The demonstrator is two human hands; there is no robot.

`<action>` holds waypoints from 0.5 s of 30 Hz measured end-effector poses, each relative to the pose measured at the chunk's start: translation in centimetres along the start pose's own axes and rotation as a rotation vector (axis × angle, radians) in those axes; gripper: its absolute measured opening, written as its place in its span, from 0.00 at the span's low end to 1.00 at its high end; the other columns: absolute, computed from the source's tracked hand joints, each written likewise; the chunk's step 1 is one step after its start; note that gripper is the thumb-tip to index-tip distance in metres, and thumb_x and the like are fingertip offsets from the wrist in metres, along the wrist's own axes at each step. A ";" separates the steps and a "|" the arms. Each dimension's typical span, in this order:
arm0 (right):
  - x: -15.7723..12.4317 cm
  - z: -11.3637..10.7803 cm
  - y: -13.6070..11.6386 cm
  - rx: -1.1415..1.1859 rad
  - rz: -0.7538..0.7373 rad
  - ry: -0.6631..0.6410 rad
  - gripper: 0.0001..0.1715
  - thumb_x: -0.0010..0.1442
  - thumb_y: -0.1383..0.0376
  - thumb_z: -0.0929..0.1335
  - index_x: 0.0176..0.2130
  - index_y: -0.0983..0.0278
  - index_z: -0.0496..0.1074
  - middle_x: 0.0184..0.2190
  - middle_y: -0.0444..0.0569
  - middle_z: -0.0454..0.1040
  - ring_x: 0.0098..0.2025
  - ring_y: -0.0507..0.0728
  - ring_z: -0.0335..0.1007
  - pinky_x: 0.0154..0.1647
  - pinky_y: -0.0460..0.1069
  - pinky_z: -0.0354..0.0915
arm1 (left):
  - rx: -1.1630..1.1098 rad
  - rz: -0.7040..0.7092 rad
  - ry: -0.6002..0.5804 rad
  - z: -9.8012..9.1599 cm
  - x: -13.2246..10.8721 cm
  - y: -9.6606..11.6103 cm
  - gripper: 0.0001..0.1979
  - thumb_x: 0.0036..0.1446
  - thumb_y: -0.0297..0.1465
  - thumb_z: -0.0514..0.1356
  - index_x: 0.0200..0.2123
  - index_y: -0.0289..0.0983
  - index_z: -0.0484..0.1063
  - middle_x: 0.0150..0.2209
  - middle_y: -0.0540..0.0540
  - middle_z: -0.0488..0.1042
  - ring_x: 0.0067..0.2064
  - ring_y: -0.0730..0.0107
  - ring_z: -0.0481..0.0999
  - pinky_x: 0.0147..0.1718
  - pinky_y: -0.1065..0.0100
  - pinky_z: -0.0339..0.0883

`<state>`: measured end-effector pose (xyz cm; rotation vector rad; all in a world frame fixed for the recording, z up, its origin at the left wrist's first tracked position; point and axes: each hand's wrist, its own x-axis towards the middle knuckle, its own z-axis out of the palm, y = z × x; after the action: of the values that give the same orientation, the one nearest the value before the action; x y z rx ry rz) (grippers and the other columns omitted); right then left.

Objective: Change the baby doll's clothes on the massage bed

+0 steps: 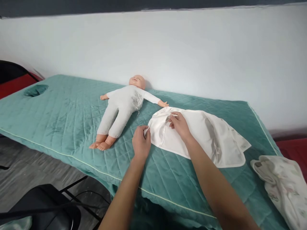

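Two hands on the cloth (206, 134): my left hand (141, 143) grip pinches its corner, my right hand (180, 125) touches a fold, grip I cannot tell. Doll (122, 107) lies beside it, not on it.

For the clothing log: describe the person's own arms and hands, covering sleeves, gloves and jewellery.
The left hand and right hand are bare: no gloves, no rings that show. The left forearm and right forearm are uncovered down to the picture's bottom edge, so no sleeve or cuff is in view. No watch or bracelet shows at either wrist.
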<state>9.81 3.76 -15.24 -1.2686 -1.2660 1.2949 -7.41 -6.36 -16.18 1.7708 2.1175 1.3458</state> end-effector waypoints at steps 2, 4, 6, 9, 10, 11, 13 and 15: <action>-0.4 -0.4 -0.1 0.059 -0.008 0.018 0.26 0.59 0.48 0.68 0.50 0.62 0.65 0.32 0.44 0.74 0.25 0.51 0.70 0.25 0.45 0.64 | 0.000 0.200 0.034 0.0 -0.8 1.4 0.09 0.66 0.31 0.51 0.41 0.37 0.71 0.37 0.44 0.75 0.40 0.65 0.73 0.41 0.65 0.65; -0.4 -1.2 -0.3 0.034 -0.006 0.062 0.28 0.60 0.45 0.66 0.51 0.61 0.65 0.34 0.45 0.74 0.27 0.53 0.71 0.26 0.46 0.64 | 0.007 0.423 -0.042 0.4 -1.8 3.6 0.10 0.66 0.28 0.50 0.41 0.38 0.71 0.35 0.44 0.74 0.39 0.65 0.72 0.40 0.64 0.63; -0.2 -2.3 -0.4 -0.107 -0.029 0.129 0.28 0.62 0.44 0.64 0.51 0.60 0.66 0.35 0.46 0.74 0.30 0.54 0.71 0.31 0.48 0.65 | 0.012 0.631 -0.214 0.9 -2.9 6.0 0.11 0.66 0.27 0.51 0.42 0.39 0.73 0.35 0.45 0.74 0.39 0.64 0.71 0.39 0.63 0.62; 0.3 -4.1 -0.4 -0.398 -0.073 0.265 0.28 0.62 0.45 0.64 0.50 0.62 0.69 0.39 0.49 0.75 0.38 0.57 0.71 0.43 0.52 0.64 | -0.045 0.825 -0.478 1.7 -4.2 8.5 0.12 0.67 0.28 0.50 0.46 0.39 0.73 0.37 0.45 0.74 0.40 0.65 0.72 0.40 0.63 0.63; 0.4 -4.5 -0.3 -0.468 -0.077 0.298 0.29 0.61 0.45 0.65 0.51 0.63 0.69 0.42 0.50 0.75 0.40 0.58 0.71 0.46 0.53 0.64 | -0.081 0.840 -0.524 1.9 -4.4 8.7 0.12 0.67 0.29 0.50 0.47 0.39 0.72 0.38 0.45 0.75 0.41 0.66 0.73 0.41 0.63 0.64; 0.4 -4.8 -0.3 -0.518 -0.075 0.313 0.30 0.60 0.46 0.67 0.52 0.64 0.69 0.44 0.51 0.74 0.41 0.58 0.71 0.48 0.54 0.63 | -0.118 0.822 -0.531 2.0 -4.4 8.7 0.12 0.68 0.29 0.50 0.47 0.39 0.72 0.39 0.45 0.75 0.42 0.67 0.73 0.42 0.64 0.65; 0.2 -4.8 -0.2 -0.579 -0.072 0.284 0.33 0.58 0.47 0.69 0.55 0.63 0.67 0.49 0.52 0.72 0.41 0.58 0.71 0.49 0.54 0.64 | -0.166 0.700 -0.427 2.1 -3.7 7.6 0.13 0.67 0.27 0.50 0.49 0.39 0.72 0.42 0.45 0.76 0.45 0.67 0.74 0.45 0.64 0.66; -0.1 -4.3 -0.2 -0.634 -0.088 0.218 0.35 0.57 0.48 0.70 0.57 0.62 0.66 0.52 0.52 0.70 0.43 0.58 0.71 0.49 0.54 0.65 | -0.133 0.489 -0.225 2.3 -2.1 5.7 0.13 0.66 0.27 0.52 0.51 0.39 0.71 0.48 0.42 0.75 0.50 0.63 0.72 0.51 0.60 0.66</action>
<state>14.10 3.97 -14.77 -1.7098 -1.6116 0.6773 -1.10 -7.04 -14.83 2.3457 1.5018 1.2570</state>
